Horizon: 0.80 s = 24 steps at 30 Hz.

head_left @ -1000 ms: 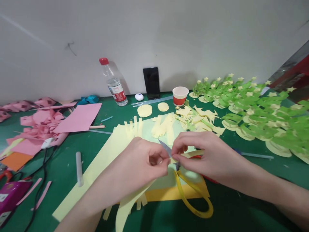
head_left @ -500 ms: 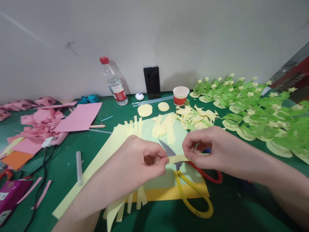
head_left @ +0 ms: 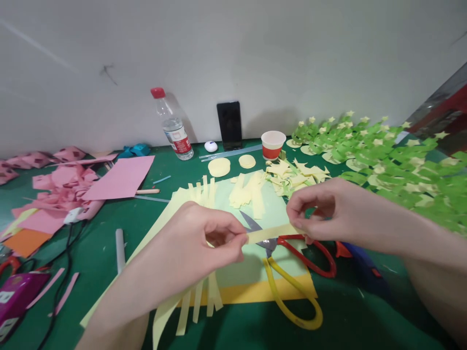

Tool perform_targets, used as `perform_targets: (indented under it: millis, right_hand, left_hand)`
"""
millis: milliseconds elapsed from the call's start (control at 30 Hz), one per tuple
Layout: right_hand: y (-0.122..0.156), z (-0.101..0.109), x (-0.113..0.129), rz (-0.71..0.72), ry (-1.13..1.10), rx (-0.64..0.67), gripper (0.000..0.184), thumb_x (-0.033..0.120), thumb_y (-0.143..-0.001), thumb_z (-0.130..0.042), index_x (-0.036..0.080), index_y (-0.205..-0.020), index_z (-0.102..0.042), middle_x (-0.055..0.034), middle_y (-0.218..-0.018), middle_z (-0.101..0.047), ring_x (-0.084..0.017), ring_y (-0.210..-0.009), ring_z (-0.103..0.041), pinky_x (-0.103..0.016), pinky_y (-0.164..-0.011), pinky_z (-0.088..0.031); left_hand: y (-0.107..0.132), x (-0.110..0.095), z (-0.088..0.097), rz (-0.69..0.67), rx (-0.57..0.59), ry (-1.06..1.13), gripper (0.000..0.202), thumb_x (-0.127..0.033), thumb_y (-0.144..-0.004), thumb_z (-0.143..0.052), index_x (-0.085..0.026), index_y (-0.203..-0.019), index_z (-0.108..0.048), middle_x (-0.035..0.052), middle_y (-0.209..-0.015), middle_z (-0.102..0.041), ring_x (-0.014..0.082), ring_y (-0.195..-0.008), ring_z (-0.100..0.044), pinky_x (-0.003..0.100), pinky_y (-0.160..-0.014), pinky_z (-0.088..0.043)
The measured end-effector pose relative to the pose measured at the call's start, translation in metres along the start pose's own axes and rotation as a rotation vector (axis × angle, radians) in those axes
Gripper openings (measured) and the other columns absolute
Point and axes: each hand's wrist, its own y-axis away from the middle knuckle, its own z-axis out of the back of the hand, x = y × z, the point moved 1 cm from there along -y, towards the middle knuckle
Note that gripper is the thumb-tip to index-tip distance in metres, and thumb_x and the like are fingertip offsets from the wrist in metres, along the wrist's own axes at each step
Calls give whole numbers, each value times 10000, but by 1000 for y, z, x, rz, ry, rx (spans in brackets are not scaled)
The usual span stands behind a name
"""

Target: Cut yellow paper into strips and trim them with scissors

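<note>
A pale yellow paper strip (head_left: pixel 270 233) is stretched between my two hands. My left hand (head_left: pixel 209 238) pinches its left end, and my right hand (head_left: pixel 321 206) pinches the right end. Just below the strip lie open scissors (head_left: pixel 292 296) with one red and one yellow handle; their blades are partly hidden by it. Under them are light green paper (head_left: pixel 233 267) and an orange-yellow sheet (head_left: pixel 251 294). More cut yellow strips (head_left: pixel 199 304) stick out below my left forearm. Beyond my hands sit a bunch of short yellow strips (head_left: pixel 251 192) and a heap of yellow scraps (head_left: pixel 295 175).
Along the wall stand a water bottle (head_left: pixel 177 131), a black phone (head_left: pixel 229 125) and a paper cup (head_left: pixel 273 145). Rows of green paper trees (head_left: pixel 386 160) fill the right side. Pink paper (head_left: pixel 120 180), a glue stick (head_left: pixel 120 250) and a purple box (head_left: pixel 20 296) lie left. A blue glue gun (head_left: pixel 365 267) is at right.
My right hand has moved right and slightly up, and my left hand slightly left. More of the strip now shows between them, and the blue glue gun has come into view.
</note>
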Motion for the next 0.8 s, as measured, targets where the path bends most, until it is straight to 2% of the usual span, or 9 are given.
perform_targets:
  millis: [133,233,333,400,467,533,633,800]
  right_hand:
    - [1,18,-11,-20,82,-63,101,194,-628,-509,188,-533,-543,26,-479,-549,-96,-464,-496,-199,-441,-378]
    - [2,28,-17,-4,136,-199,151,305,-671,-544,201,-569,-583,11,-526,-587,-116,-480,-535,-223,-457,-413]
    - [5,21,-11,158,137,-395,138,343,-709,-562,225,-710,-634,-4,-721,-662,-151,-634,-609,-247,-567,-479]
    - [7,7,-3,306,143,-451,110,301,-724,-570,228,-774,-636,-8,-845,-671,-159,-770,-619,-243,-661,-491]
    - [7,-8,4,387,135,-407,73,232,-735,-558,212,-737,-628,-5,-822,-671,-139,-767,-614,-214,-658,-487]
    - [7,-20,8,387,96,-333,107,158,-732,-532,197,-666,-607,6,-726,-661,-108,-675,-601,-182,-597,-476]
    - [4,-26,9,290,28,-255,133,116,-705,-521,191,-608,-571,26,-644,-632,-83,-610,-572,-158,-567,-466]
    - [1,-24,8,193,-80,-151,117,126,-700,-529,194,-611,-564,33,-659,-617,-77,-635,-569,-146,-621,-484]
  left_hand:
    - [5,4,9,37,-58,50,166,-218,-703,-541,-188,-574,-642,-59,-500,-652,59,-424,-506,116,-382,-326]
    - [8,7,16,88,-114,78,131,-228,-678,-561,-197,-584,-647,-58,-505,-660,74,-445,-539,115,-380,-340]
    - [7,5,14,98,-99,92,138,-219,-681,-555,-198,-581,-647,-60,-496,-655,72,-442,-541,113,-396,-359]
    - [6,3,9,76,-75,89,152,-206,-691,-543,-195,-582,-648,-62,-502,-654,63,-438,-533,109,-403,-361]
    - [4,2,4,43,-54,52,167,-199,-700,-536,-189,-579,-651,-59,-500,-648,57,-436,-522,106,-409,-357]
    - [4,0,0,7,-35,10,173,-192,-704,-532,-184,-580,-652,-57,-495,-639,53,-435,-517,104,-422,-364]
    - [4,0,-3,-35,-37,-3,177,-179,-700,-518,-182,-580,-649,-58,-483,-625,53,-432,-513,104,-428,-365]
    - [4,1,-3,-42,-56,2,183,-187,-703,-507,-178,-584,-646,-49,-489,-627,58,-423,-502,109,-399,-347]
